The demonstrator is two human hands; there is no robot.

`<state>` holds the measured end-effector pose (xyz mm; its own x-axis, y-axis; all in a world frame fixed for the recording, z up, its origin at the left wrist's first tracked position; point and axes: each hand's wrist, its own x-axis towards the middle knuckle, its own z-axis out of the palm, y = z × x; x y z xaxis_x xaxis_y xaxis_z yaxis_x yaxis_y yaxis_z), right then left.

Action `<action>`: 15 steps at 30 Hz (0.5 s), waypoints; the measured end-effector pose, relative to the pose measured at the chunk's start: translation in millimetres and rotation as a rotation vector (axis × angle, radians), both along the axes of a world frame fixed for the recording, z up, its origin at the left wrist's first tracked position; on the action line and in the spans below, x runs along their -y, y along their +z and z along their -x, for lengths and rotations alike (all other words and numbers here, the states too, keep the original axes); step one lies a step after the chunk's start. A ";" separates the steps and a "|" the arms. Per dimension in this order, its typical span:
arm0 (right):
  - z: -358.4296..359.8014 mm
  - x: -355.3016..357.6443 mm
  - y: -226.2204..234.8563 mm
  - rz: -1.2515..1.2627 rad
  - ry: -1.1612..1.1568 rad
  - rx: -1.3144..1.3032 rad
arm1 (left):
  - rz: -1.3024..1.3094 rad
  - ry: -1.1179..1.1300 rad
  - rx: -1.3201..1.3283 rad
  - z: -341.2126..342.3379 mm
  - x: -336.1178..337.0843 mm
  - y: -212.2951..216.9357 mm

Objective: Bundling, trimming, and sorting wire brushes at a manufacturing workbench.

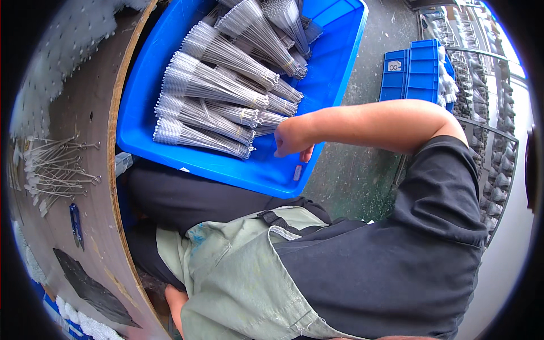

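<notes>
One big blue tub [335, 51] is seen, and bundles [218, 79] of thin brushes are piled inside it. At least seven bundles can be counted; more are partly hidden under them, so the full number cannot be told. A thin band can be seen around some of them. The bundles are laid on their sides, with the long way slanting from upper left to lower right. The white bristle ends are pointed to the upper left, and the wire ends with loops are pointed to the lower right, near the right hand [293, 139]. The fingers of the right hand are curled down, over the near right part of the tub. Whether anything is gripped cannot be told. Of the left hand [177, 303], just a bit of skin is seen below the counter [122, 226], and its state cannot be told.

One small tag [297, 173] is stuck on the tub, but it cannot be read. A white label [395, 66] with writing is seen on blue bins [424, 73] farther off.

On the counter, one heap of loose brushes [56, 170] is seen, too tangled to count. One pair of blue snips [76, 221] and one dark flat piece [93, 286] are laid nearby.
</notes>
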<state>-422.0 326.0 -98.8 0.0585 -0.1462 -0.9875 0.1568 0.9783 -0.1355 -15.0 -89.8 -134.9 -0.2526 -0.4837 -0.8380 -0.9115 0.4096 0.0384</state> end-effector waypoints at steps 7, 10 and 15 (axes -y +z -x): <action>16.7 5.8 -4.0 -0.152 -0.154 0.043 | -0.019 -0.019 0.107 -37.7 2.6 21.0; 11.4 8.0 -8.8 -0.209 -0.181 0.065 | -0.031 -0.032 0.133 -43.5 4.8 22.7; 4.8 15.1 -6.9 -0.232 -0.217 0.127 | -0.041 -0.047 0.138 -45.1 5.2 19.9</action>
<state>-426.8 310.9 -105.7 0.1751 0.0594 -0.9828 0.3656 0.9229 0.1209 30.1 -95.0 -115.0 -0.1553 -0.4390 -0.8849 -0.8893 0.4522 -0.0683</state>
